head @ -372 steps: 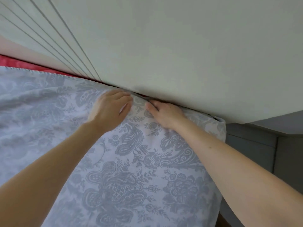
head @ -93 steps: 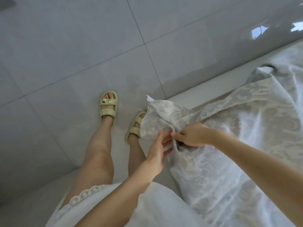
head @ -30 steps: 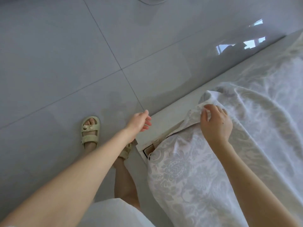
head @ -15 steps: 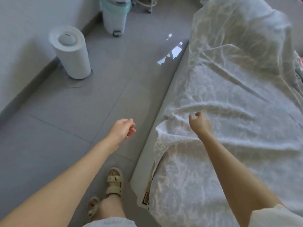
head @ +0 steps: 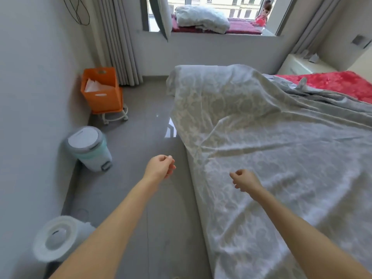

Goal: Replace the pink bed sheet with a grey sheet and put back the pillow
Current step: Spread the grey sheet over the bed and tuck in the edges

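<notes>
The grey patterned sheet [head: 281,150] lies wrinkled over most of the bed and drapes down its left side. At the far right a red-pink cover [head: 330,83] shows where the grey sheet stops. My left hand [head: 160,167] hangs over the floor beside the bed, fingers loosely curled, holding nothing. My right hand [head: 242,180] hovers just above the sheet near the bed's left edge, fingers loosely curled, holding nothing. A pale bundle of bedding [head: 201,18] rests on the window ledge; whether it is the pillow I cannot tell.
A grey tiled aisle [head: 145,137] runs between the bed and the left wall. Along that wall stand an orange bin [head: 101,91] on a wheeled base, a white pedal bin [head: 88,148] and a white round appliance [head: 55,240]. Curtains [head: 112,37] hang by the window. A nightstand [head: 302,64] sits far right.
My right hand let go of the sheet's corner and both hands now hang free. My view lifted from the floor and bed edge to the whole room.
</notes>
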Motion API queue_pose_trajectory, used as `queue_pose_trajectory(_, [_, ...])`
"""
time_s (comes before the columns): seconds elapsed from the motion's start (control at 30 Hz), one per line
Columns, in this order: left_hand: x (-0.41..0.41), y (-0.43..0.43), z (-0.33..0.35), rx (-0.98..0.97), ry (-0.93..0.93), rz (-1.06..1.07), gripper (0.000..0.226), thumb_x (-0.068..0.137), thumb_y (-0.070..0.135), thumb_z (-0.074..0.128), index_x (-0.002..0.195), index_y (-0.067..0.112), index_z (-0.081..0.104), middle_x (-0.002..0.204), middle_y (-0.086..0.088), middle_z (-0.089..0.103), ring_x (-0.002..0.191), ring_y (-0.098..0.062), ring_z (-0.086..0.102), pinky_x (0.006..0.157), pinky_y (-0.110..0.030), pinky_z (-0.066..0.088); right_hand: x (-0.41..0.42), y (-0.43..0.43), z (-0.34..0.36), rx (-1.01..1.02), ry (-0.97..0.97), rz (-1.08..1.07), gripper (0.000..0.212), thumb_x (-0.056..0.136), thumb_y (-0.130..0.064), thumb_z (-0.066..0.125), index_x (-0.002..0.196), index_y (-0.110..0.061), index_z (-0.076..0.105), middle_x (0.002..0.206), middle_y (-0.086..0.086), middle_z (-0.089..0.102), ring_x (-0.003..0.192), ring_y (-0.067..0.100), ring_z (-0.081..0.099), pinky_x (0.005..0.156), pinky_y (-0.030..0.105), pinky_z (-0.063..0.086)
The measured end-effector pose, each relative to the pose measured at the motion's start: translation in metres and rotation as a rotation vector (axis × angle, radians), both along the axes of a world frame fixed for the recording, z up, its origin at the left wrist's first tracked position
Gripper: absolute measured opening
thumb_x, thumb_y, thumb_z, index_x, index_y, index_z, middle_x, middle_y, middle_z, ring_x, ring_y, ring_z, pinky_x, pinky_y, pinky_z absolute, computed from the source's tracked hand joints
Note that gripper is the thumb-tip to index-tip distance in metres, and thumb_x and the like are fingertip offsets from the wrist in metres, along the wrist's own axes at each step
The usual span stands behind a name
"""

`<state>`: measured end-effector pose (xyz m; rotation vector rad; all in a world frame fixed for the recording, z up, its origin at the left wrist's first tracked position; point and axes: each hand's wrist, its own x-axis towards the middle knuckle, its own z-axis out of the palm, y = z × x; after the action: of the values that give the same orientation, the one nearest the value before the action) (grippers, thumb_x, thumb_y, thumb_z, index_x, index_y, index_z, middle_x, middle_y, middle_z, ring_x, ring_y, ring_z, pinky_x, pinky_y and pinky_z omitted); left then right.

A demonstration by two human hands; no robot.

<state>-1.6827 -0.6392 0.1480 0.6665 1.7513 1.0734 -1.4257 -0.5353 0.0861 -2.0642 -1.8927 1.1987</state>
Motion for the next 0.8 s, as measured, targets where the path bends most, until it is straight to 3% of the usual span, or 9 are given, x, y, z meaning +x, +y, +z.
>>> queue_pose_trajectory(0.07, [-0.035,0.035,0.011,0.003,0.015,0.001,0.027,0.098,0.019,0.045,0.076,0.011,0.058,0.075,-0.005,0.062,0.061,-0.015,0.051,0.054,-0.019,0.042,-0.029,0.033,0.014,0.021,0.041,-0.051,0.044,0.094,-0.03,0.051,0.091,0.013,0.061,0.074,0.012,0.054,0.069,0.023,0.048,0.062,0.033,0.037])
queue_pose_trajectory(0.17, [-0.095,0.095,0.021,-0.011,0.028,-0.034,0.026,0.098,0.019,0.045,0.078,0.01,0.058,0.078,-0.007,0.062,0.063,-0.017,0.052,0.058,-0.023,0.042,-0.083,0.085,0.029,0.034,0.062,-0.077,0.033,0.094,-0.029,0.049,0.082,-0.001,0.064,0.076,0.014,0.057,0.068,0.024,0.051,0.061,0.033,0.041])
queue_pose_trajectory(0.3, [-0.182,0.186,0.025,-0.016,0.045,-0.063,0.026,0.098,0.021,0.045,0.079,0.009,0.058,0.079,-0.008,0.061,0.066,-0.018,0.054,0.06,-0.025,0.042,-0.16,0.161,0.036,0.07,0.104,-0.142,0.04,0.094,-0.033,0.05,0.083,0.002,0.065,0.074,0.013,0.055,0.068,0.025,0.053,0.061,0.033,0.042])
queue_pose_trajectory(0.43, [-0.257,0.277,0.016,-0.061,0.053,-0.099,0.028,0.098,0.022,0.046,0.076,0.01,0.058,0.076,-0.006,0.06,0.066,-0.018,0.055,0.063,-0.027,0.045,-0.232,0.221,0.03,0.075,0.141,-0.22,0.032,0.094,-0.034,0.049,0.076,-0.009,0.054,0.074,0.013,0.051,0.068,0.024,0.049,0.062,0.033,0.038])
queue_pose_trajectory(0.53, [-0.296,0.335,0.001,-0.125,0.051,-0.118,0.029,0.098,0.022,0.046,0.074,0.01,0.056,0.076,-0.008,0.059,0.065,-0.02,0.054,0.063,-0.027,0.044,-0.276,0.257,0.011,0.011,0.178,-0.284,0.049,0.094,-0.036,0.049,0.085,0.01,0.061,0.074,0.012,0.05,0.067,0.024,0.048,0.061,0.033,0.037])
queue_pose_trajectory(0.6, [-0.314,0.373,-0.012,-0.175,0.033,-0.131,0.028,0.097,0.023,0.047,0.074,0.01,0.055,0.077,-0.009,0.059,0.065,-0.02,0.054,0.062,-0.028,0.045,-0.303,0.28,-0.002,0.003,0.185,-0.32,0.053,0.093,-0.038,0.05,0.096,0.014,0.062,0.073,0.011,0.051,0.067,0.024,0.05,0.062,0.032,0.038])
queue_pose_trajectory(0.67, [-0.328,0.412,-0.026,-0.222,0.004,-0.147,0.027,0.096,0.024,0.049,0.075,0.009,0.056,0.078,-0.008,0.058,0.065,-0.02,0.054,0.061,-0.028,0.047,-0.327,0.309,-0.013,-0.023,0.193,-0.334,0.048,0.092,-0.039,0.052,0.08,0.005,0.065,0.07,0.01,0.049,0.065,0.024,0.049,0.061,0.032,0.037])
queue_pose_trajectory(0.73, [-0.34,0.453,-0.039,-0.258,-0.039,-0.142,0.027,0.096,0.025,0.049,0.076,0.009,0.056,0.077,-0.008,0.057,0.066,-0.02,0.054,0.061,-0.029,0.047,-0.348,0.347,-0.02,-0.015,0.194,-0.331,0.039,0.092,-0.04,0.053,0.064,-0.013,0.05,0.067,0.01,0.043,0.064,0.024,0.044,0.06,0.032,0.033])
queue_pose_trajectory(0.8, [-0.352,0.498,-0.053,-0.284,-0.073,-0.115,0.027,0.096,0.026,0.049,0.077,0.008,0.056,0.077,-0.008,0.057,0.066,-0.02,0.054,0.061,-0.03,0.047,-0.364,0.395,-0.029,0.005,0.155,-0.312,0.033,0.092,-0.042,0.052,0.075,-0.014,0.055,0.073,0.011,0.05,0.071,0.025,0.052,0.064,0.032,0.039])
